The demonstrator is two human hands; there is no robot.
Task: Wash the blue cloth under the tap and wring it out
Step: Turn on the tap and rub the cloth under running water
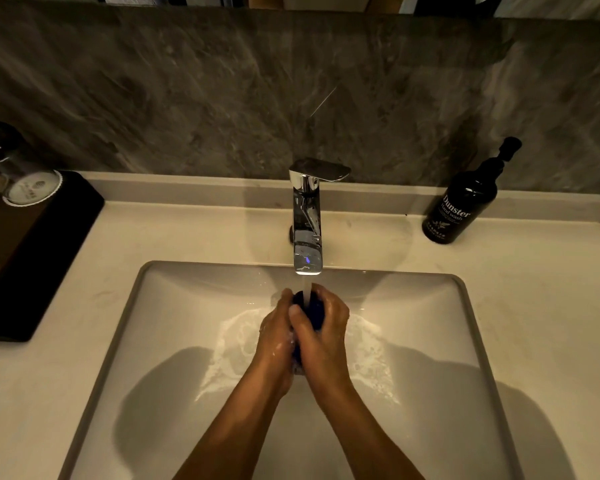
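The blue cloth (314,309) is bunched into a dark wad between both my hands, mostly hidden by my fingers. My left hand (277,336) and my right hand (321,336) press together around it over the middle of the sink (160,341). A chrome tap (307,230) stands at the back of the basin, and its stream of water falls straight onto the top of the cloth. White foam spreads over the basin floor on both sides of my hands.
A dark hand wash pump bottle (465,202) stands on the counter at the back right. A black tray (32,244) with a glass jar (18,174) sits at the left. A grey stone wall rises behind the counter.
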